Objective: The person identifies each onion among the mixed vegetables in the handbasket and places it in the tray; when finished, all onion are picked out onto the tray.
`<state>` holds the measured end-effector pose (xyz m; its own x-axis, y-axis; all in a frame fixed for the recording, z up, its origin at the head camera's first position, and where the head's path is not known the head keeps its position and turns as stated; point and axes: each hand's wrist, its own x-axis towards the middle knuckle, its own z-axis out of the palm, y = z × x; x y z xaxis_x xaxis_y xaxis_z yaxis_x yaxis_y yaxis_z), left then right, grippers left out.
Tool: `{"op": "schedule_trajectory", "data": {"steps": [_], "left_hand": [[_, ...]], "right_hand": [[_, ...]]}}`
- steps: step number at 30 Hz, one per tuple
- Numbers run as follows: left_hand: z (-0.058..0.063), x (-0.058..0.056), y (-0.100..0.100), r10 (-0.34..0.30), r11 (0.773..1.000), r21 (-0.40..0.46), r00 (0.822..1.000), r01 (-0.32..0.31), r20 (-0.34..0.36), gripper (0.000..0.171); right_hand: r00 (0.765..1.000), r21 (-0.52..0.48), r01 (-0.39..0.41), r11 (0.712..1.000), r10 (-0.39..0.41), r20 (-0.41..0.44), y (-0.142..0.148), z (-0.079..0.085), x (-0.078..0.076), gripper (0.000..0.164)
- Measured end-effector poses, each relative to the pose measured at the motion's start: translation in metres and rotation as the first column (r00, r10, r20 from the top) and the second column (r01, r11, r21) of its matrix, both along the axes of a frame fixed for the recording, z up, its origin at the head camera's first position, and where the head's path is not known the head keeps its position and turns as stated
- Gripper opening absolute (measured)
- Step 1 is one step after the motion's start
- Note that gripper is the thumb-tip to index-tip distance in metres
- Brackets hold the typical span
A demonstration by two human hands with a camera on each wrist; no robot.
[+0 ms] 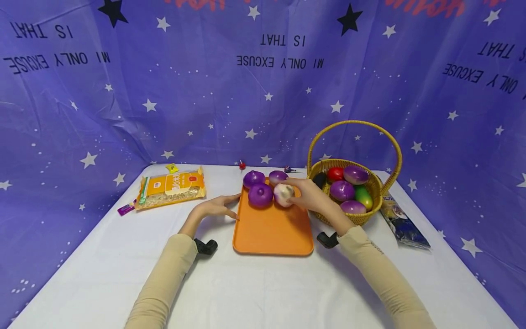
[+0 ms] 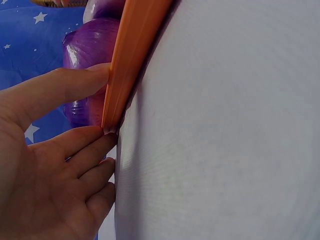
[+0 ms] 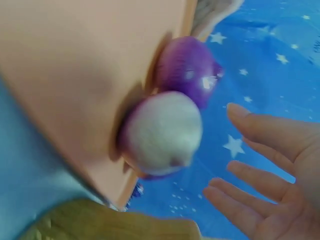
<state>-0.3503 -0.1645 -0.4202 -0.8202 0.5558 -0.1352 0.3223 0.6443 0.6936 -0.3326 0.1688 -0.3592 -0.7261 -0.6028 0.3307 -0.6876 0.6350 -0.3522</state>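
Orange tray (image 1: 273,233): foremost. Left hand (image 1: 214,206): fingers loosely extended, touching the tray's left rim. Right hand (image 1: 313,194): fingers extended and parted, gripping nothing. Pale onion (image 1: 282,195): on the tray, just left of the right hand. Purple onion (image 1: 260,195): beside the pale one. Two further purple onions (image 1: 253,178): behind, at the far rim.
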Motion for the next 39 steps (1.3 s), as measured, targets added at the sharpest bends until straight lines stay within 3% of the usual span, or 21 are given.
{"op": "schedule_trajectory", "data": {"steps": [7,13,16,25,31,39], "left_hand": [[0.001,0.0,-0.001,0.007,1.0,-0.008,1.0,-0.007,-0.001,0.091],[-0.001,0.0,-0.003,0.015,1.0,-0.016,1.0,-0.015,0.002,0.091],[-0.002,-0.001,-0.004,0.012,1.0,-0.02,1.0,-0.012,-0.001,0.09],[-0.001,-0.002,-0.003,0.008,1.0,-0.019,1.0,-0.008,-0.005,0.091],[0.001,0.0,-0.003,-0.034,0.999,0.006,0.999,0.035,-0.024,0.095],[-0.002,-0.002,-0.001,0.008,1.0,0.005,1.0,-0.008,0.005,0.091]], "right_hand": [[0.998,-0.033,0.035,0.999,-0.036,-0.048,0.044,0.019,0.021,0.052],[0.988,-0.014,0.106,0.994,-0.107,-0.113,0.089,0.033,0.021,0.052],[0.983,0.013,0.149,0.989,-0.147,-0.111,0.108,0.041,0.015,0.05],[0.955,0.161,0.287,0.944,-0.295,0.027,0.143,0.064,-0.013,0.048],[0.936,0.267,0.315,0.911,-0.344,0.068,0.156,0.06,-0.037,0.047],[0.906,0.348,0.324,0.88,-0.394,0.152,0.165,0.053,-0.055,0.055]]}}
